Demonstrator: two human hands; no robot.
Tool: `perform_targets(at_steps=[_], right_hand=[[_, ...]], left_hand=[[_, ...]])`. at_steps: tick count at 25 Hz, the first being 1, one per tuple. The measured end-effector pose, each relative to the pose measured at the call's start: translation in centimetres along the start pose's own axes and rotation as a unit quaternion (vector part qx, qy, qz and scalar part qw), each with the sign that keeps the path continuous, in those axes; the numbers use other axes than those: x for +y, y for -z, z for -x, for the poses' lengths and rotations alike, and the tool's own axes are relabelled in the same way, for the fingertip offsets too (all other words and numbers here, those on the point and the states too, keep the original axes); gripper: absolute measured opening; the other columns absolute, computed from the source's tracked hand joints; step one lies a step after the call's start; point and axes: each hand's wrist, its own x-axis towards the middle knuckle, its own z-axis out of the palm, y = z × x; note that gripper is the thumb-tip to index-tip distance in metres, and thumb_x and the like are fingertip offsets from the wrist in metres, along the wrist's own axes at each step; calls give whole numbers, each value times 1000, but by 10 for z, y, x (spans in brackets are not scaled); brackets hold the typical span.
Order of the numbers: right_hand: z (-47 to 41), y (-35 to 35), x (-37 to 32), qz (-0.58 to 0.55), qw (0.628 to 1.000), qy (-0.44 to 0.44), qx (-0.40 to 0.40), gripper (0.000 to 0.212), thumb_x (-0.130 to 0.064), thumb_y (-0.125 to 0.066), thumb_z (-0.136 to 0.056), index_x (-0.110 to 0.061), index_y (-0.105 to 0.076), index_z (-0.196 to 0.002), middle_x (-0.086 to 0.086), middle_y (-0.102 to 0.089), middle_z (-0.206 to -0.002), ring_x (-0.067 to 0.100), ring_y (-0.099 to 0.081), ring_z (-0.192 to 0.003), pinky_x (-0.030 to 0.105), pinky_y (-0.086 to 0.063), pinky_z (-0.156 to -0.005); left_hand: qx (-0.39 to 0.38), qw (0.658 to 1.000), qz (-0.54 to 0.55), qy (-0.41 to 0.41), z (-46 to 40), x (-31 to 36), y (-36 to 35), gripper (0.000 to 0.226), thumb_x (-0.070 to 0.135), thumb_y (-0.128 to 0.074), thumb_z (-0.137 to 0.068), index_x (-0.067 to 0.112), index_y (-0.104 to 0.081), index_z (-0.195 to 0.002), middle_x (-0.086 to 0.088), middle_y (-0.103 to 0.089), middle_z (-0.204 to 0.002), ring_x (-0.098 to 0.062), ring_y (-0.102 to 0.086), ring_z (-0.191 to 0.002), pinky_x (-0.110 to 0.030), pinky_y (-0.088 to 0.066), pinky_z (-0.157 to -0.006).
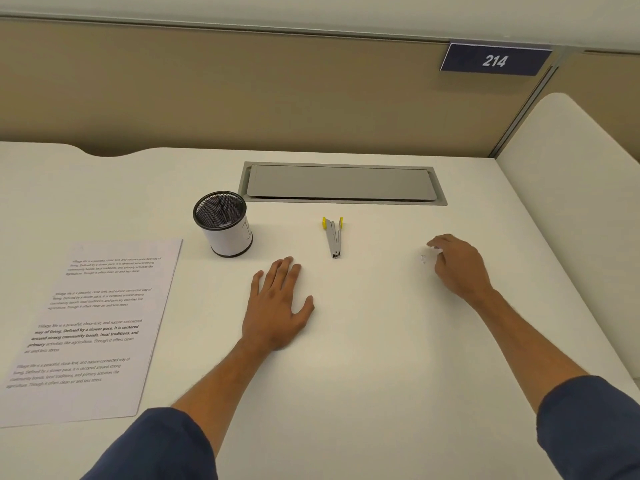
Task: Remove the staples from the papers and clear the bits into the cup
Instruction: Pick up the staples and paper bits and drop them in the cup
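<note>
A stack of printed papers (93, 327) lies flat at the left of the white desk (363, 358). A black mesh cup (223, 223) wrapped in white paper stands upright behind and to the right of the papers. A grey staple remover with yellow grips (334, 237) lies in the middle, jaws toward me. My left hand (278, 306) rests flat on the desk, fingers apart, holding nothing. My right hand (457, 265) is curled at the right, its fingertips pinched on small pale bits (435, 250); a tiny shiny bit (423, 259) lies on the desk beside them.
A grey cable hatch (341, 183) is set into the desk behind the remover. A beige partition (277, 91) with a blue "214" plate (494, 60) closes off the back. A white side panel (568, 188) stands at the right.
</note>
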Motion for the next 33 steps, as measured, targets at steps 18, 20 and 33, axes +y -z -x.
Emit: perform_targets(at_steps=[18, 20, 33], right_hand=[[-5, 1, -19, 47, 995, -32, -84, 37, -7, -47, -93, 3, -48, -129, 15, -45, -136, 38, -55, -106, 41, -48, -85], [-4, -3, -25, 77, 992, -23, -92, 28, -6, -45, -92, 2, -51, -119, 14, -46, -130, 34, -53, -101, 37, -46, -77], [22, 11, -3, -71, 990, -29, -115, 87, -70, -63, -73, -27, -36, -144, -8, -32, -151, 18, -33, -137, 38, -32, -112]], left_hand=[[7, 1000, 3, -2, 1, 0, 0, 69, 56, -29, -89, 19, -36, -147, 2, -27, -160, -14, -18, -148, -43, -10, -120], [10, 1000, 5, -3, 1, 0, 0, 69, 56, -29, -89, 18, -37, -147, 2, -28, -159, -15, -19, -147, -43, -10, -120], [6, 1000, 3, -2, 1, -1, -1, 70, 56, -29, -89, 19, -35, -148, 2, -26, -160, -15, -17, -148, -43, -9, -120]])
